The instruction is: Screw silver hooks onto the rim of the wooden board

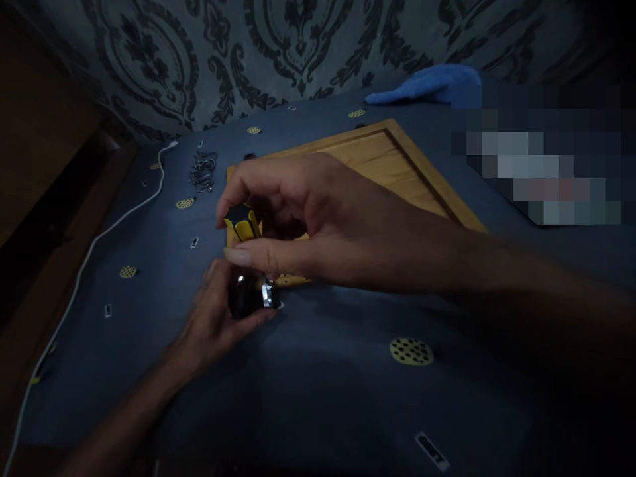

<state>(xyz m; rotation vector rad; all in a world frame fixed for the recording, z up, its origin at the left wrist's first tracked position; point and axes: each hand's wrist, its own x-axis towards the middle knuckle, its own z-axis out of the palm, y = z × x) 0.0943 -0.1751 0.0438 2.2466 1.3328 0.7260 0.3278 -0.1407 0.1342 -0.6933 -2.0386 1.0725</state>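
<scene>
My right hand (303,218) reaches in from the right and pinches the yellow and black handle of a screwdriver (242,222), held upright near the front left corner of a wooden board (397,172). Below it, my left hand (218,318) is closed around a small dark object with a shiny metal part (253,295), which rests on the blue cloth (322,384). The screwdriver's tip is hidden behind my thumb and the dark object.
A pile of small metal hooks (203,171) lies left of the board. A white cable (99,238) runs along the left side of the cloth. A blue rag (427,85) lies at the back by the patterned wall.
</scene>
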